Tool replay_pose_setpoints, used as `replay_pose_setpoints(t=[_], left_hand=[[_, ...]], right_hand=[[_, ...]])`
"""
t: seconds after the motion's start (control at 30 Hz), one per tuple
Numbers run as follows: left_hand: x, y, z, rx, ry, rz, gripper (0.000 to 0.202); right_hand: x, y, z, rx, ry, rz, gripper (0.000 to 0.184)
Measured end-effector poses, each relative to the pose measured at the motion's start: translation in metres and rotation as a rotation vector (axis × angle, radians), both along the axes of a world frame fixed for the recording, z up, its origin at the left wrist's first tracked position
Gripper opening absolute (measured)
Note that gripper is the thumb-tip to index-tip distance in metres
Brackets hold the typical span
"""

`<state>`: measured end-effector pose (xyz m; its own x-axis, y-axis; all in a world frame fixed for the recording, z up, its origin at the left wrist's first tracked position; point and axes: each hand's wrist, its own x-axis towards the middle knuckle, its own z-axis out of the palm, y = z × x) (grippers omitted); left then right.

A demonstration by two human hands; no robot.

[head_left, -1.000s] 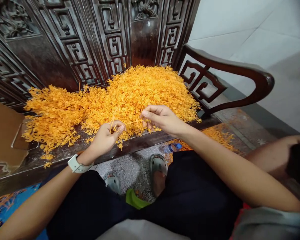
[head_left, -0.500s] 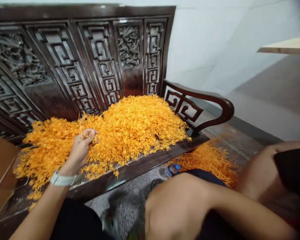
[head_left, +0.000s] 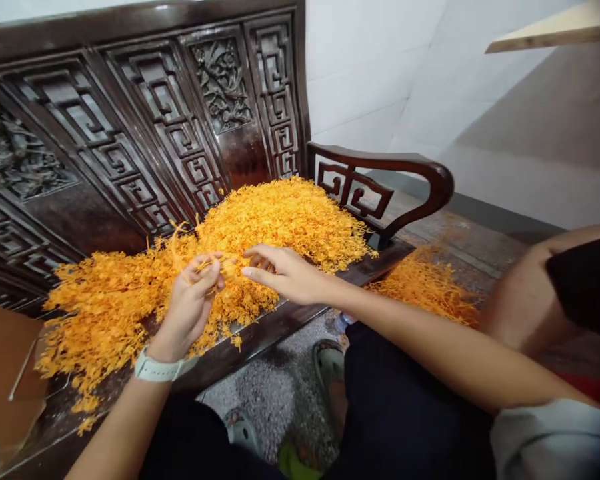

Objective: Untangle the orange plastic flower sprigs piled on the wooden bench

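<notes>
My left hand (head_left: pixel 193 297), with a pale watch strap on the wrist, is closed on thin orange plastic flower stems; their ends curve up above the fingers. Facing it from the right, my right hand (head_left: pixel 283 270) has its thumb and fingers apart, close to the flower ends at the left fingertips. I see nothing held in it. Both hands are over a big heap of orange artificial flowers (head_left: pixel 285 217), which spreads along the seat of a dark carved wooden bench (head_left: pixel 280 323).
A cardboard box (head_left: pixel 5 373) stands at the left end. The bench's armrest (head_left: pixel 420 167) curves out on the right. More orange stems (head_left: pixel 425 283) lie on the floor, near another person's bare leg (head_left: pixel 525 287). A bottle (head_left: pixel 343 323) is partly hidden below my right forearm.
My right hand has risen from low in front of me to beside the left hand, its fingers now spread. My left hand still grips the stems. The view has shifted slightly.
</notes>
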<state>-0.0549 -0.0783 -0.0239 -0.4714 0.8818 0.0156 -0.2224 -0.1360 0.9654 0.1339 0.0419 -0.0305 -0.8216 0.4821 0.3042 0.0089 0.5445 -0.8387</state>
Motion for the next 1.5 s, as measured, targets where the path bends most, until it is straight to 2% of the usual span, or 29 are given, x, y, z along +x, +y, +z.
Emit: replay_pose_setpoints(t=[0.1,0.27,0.37,0.4,0.47,0.57,0.63,0.7,0.77,0.83,0.9,0.97,1.0,1.03,1.07,1.13,1.17,1.2,1.23,1.37,1.43,1.5], left_hand=[[0.017,0.004,-0.002,0.002,0.034,-0.057,0.031],[0.031,0.007,-0.002,-0.039,0.075,-0.116,0.032],[0.033,0.011,-0.003,-0.01,0.084,-0.093,0.024],[0.034,0.011,-0.004,-0.013,0.073,-0.076,0.022],[0.038,0.011,-0.005,-0.052,0.03,-0.046,0.021],[0.045,0.007,-0.006,-0.132,-0.026,-0.066,0.022],[0.044,0.006,-0.005,-0.148,-0.055,-0.097,0.026],[0.033,0.01,-0.002,-0.157,-0.117,-0.085,0.031],[0.011,0.016,0.002,-0.143,-0.193,0.019,0.034],[-0.013,0.02,0.006,-0.074,-0.23,0.143,0.034],[-0.031,0.02,0.008,0.015,-0.225,0.164,0.029],[-0.036,0.015,0.008,0.059,-0.193,0.104,0.022],[-0.035,0.012,0.008,0.063,-0.173,0.074,0.02],[-0.032,0.009,0.007,0.061,-0.154,0.049,0.019],[-0.029,0.006,0.006,0.055,-0.14,0.026,0.019],[-0.022,0.001,0.004,0.04,-0.136,-0.017,0.018],[-0.018,-0.001,0.004,0.034,-0.142,-0.04,0.019],[-0.015,-0.003,0.003,0.027,-0.148,-0.064,0.02],[-0.012,-0.004,0.003,0.02,-0.149,-0.087,0.02],[0.004,-0.01,0.001,-0.015,-0.076,-0.165,0.019],[0.008,-0.009,-0.001,-0.04,-0.06,-0.178,0.017],[0.003,-0.006,-0.003,-0.069,-0.114,-0.156,0.017]], right_hand=[[0.0,-0.007,-0.001,-0.039,0.059,-0.021,0.05],[0.0,0.002,-0.012,-0.129,0.169,0.019,0.03],[0.002,0.005,-0.016,-0.085,0.223,0.004,0.021],[0.004,0.005,-0.016,-0.029,0.239,0.003,0.016],[0.007,0.002,-0.015,0.183,0.279,0.034,0.009],[0.013,-0.01,-0.006,0.591,0.314,0.094,0.023],[0.019,-0.024,0.003,0.727,0.302,0.121,0.027],[0.025,-0.045,0.012,0.694,0.308,0.268,0.026],[0.03,-0.068,0.017,0.614,0.28,0.553,0.019],[0.034,-0.084,0.02,0.499,0.123,0.831,0.014],[0.035,-0.084,0.021,0.299,-0.097,1.022,0.008],[0.03,-0.068,0.024,-0.046,-0.162,1.076,0.012],[0.026,-0.056,0.025,-0.239,-0.088,1.018,0.015],[0.021,-0.043,0.027,-0.433,0.036,0.885,0.021],[0.015,-0.03,0.027,-0.606,0.175,0.69,0.028],[0.003,-0.009,0.024,-0.817,0.354,0.268,0.039],[-0.003,-0.003,0.02,-0.842,0.356,0.112,0.041],[-0.009,0.0,0.015,-0.817,0.308,0.015,0.043],[-0.013,0.0,0.008,-0.751,0.244,-0.025,0.045],[-0.025,-0.01,-0.014,-0.424,0.112,0.095,0.038],[-0.025,-0.016,-0.017,-0.281,0.129,0.109,0.035],[-0.02,-0.025,-0.014,-0.064,0.156,0.102,0.035]])
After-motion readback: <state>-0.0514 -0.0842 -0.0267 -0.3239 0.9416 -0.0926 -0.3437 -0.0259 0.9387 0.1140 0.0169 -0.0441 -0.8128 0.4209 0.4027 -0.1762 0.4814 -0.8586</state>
